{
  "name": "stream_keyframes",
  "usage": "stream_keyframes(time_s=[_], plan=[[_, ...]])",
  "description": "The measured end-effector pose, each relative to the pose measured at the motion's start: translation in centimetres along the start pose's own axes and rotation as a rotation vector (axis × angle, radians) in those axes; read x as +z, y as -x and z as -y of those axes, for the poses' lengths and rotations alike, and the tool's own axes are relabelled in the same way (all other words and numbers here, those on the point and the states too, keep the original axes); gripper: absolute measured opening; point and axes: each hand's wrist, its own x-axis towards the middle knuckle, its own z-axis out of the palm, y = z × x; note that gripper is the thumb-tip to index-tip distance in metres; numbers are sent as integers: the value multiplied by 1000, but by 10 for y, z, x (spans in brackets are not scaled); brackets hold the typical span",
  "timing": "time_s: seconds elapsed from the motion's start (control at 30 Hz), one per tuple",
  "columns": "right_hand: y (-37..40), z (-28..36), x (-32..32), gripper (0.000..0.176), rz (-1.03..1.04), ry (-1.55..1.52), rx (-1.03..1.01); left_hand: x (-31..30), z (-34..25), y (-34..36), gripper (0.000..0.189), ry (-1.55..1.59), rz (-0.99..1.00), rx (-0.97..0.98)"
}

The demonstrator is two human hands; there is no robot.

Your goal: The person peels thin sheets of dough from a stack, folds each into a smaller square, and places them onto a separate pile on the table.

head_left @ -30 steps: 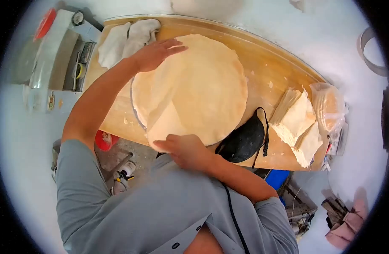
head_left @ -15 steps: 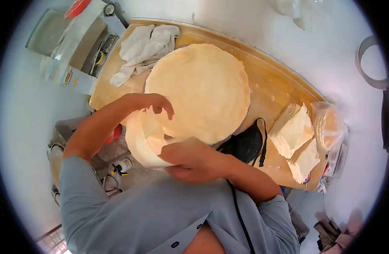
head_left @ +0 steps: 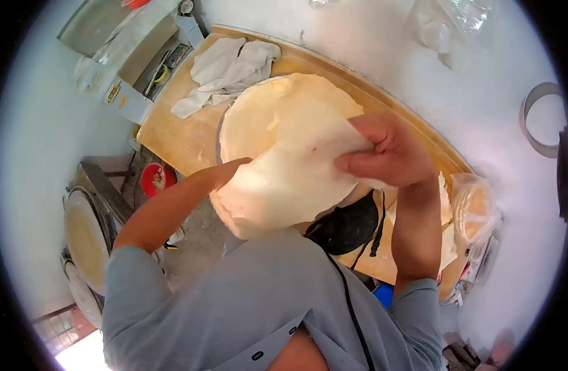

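1 dough sheet (head_left: 284, 179) hangs lifted: right grip (head_left: 383, 154) pinches its edge, left grip (head_left: 230, 168) hidden underneath it.

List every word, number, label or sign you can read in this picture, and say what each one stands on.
No text is legible.
Sticker on the grey machine: marks too small and blurred to read.
Plastic bag at the table's edge: no readable print.
Thin dough sheet in the right hand: no writing.
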Motion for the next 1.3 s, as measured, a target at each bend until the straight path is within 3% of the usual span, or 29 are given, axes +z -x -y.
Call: stream_keyframes(time_s=[0.07, 0.2, 0.27, 0.37, 0.43, 0.47, 0.53, 0.6, 0.67, 0.8, 0.9, 1.0, 1.03, 1.1, 1.3], plan=[[-6, 14, -10, 24, -15, -15, 124, -7, 1, -9, 35, 80, -140, 30], [-7, 5, -50, 24, -313, 114, 227, -49, -26, -7, 31, 233, -460, 199], [-5, 3, -66, 25, -404, 205, 215, -90, -45, -3, 30, 68, -757, 250], [-4, 9, -71, 25, -620, 452, 254, -100, -118, 30, 25, -2, -837, 254], [2, 10, -68, 24, -667, 488, 215, -101, -136, 36, 17, -221, -1094, 417], [5, 11, -65, 24, -716, 522, 179, -103, -135, 40, 17, -222, -1095, 417], [16, 5, -53, 21, -757, 533, 172, -106, -132, 51, 16, -370, -1119, 703], [29, -8, -38, 20, -849, 640, 135, -83, -121, 65, 21, -434, -1164, 677], [47, -44, -24, 25, -814, 764, -18, -61, -95, 74, 30, -586, -1094, 715], [78, -118, 22, 35, -788, 762, 40, -13, -21, 73, 45, -577, -927, 578], [94, -188, 52, 33, -739, 798, -27, 10, 57, 52, 40, -643, -898, 428], [110, -223, 82, 29, -642, 858, 67, 33, 126, 35, 32, -682, -887, 284], [116, -233, 88, 27, -570, 831, 117, 41, 139, 32, 27, -733, -875, 208], [128, -237, 100, 22, -489, 783, 225, 52, 157, 32, 26, -738, -849, 232], [144, -213, 102, 18, -365, 738, 295, 80, 162, 52, 22, -728, -794, 182]])
